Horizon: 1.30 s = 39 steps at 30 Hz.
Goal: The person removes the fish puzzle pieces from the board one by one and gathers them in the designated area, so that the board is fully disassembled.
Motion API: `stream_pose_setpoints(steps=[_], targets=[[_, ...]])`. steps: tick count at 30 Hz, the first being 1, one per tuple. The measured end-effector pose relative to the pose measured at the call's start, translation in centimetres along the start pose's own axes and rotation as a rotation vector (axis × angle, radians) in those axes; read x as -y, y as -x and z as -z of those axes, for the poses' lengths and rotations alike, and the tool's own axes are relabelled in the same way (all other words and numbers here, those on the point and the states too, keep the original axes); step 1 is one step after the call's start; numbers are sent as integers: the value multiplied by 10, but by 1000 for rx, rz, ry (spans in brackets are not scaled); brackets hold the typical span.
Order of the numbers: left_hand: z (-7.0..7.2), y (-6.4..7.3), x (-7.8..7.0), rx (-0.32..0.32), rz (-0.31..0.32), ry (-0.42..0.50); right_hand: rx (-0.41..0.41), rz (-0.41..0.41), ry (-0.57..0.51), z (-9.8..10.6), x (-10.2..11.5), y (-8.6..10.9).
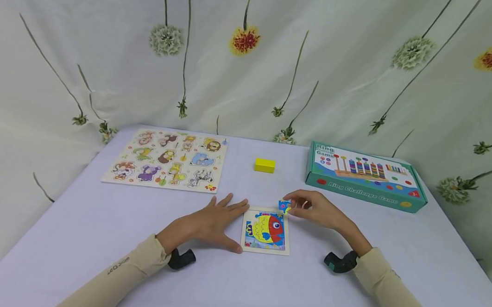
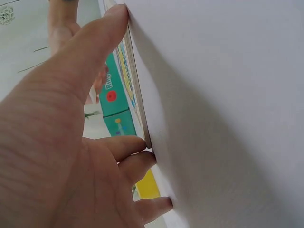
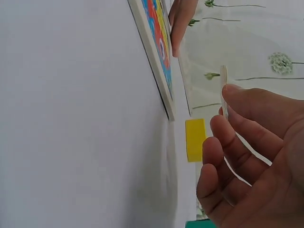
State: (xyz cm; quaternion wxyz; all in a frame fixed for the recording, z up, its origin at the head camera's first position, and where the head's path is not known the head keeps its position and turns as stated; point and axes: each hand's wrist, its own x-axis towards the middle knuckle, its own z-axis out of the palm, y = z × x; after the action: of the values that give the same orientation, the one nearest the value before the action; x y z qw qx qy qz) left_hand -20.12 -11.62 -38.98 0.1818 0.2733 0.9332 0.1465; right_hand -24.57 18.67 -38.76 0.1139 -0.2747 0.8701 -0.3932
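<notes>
A small square fish puzzle (image 1: 265, 232) lies flat on the table, with a red and yellow fish on blue inside a pale wooden frame. My left hand (image 1: 214, 223) is spread beside it; thumb and fingertips touch the frame's left edge, seen edge-on in the left wrist view. Over the frame's far right corner, my right hand (image 1: 316, 208) pinches a thin blue and yellow puzzle piece (image 1: 284, 206) between thumb and fingers. In the right wrist view that piece (image 3: 223, 88) shows edge-on, held up off the table, its printed face turned out of sight.
A yellow block (image 1: 264, 165) sits behind the puzzle. At the back left lies a larger animal puzzle board (image 1: 168, 161). The green Ring Challenge Game box (image 1: 366, 176) stands at the back right, and a flowered cloth (image 1: 250, 79) hangs behind the table.
</notes>
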Motion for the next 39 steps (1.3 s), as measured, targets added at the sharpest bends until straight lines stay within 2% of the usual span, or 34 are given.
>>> stream_pose_setpoints(steps=[7,14,23,39], targets=[[-1,-1,2,-13,-8,9,14,-74,-14,14,-13,18],[-1,0,2,-16,-11,20,46,-91,-17,20,-24,28],[0,-1,2,-17,-9,9,65,-48,14,20,-27,29],[-1,-1,1,-17,-8,4,80,-65,34,17,-28,30]])
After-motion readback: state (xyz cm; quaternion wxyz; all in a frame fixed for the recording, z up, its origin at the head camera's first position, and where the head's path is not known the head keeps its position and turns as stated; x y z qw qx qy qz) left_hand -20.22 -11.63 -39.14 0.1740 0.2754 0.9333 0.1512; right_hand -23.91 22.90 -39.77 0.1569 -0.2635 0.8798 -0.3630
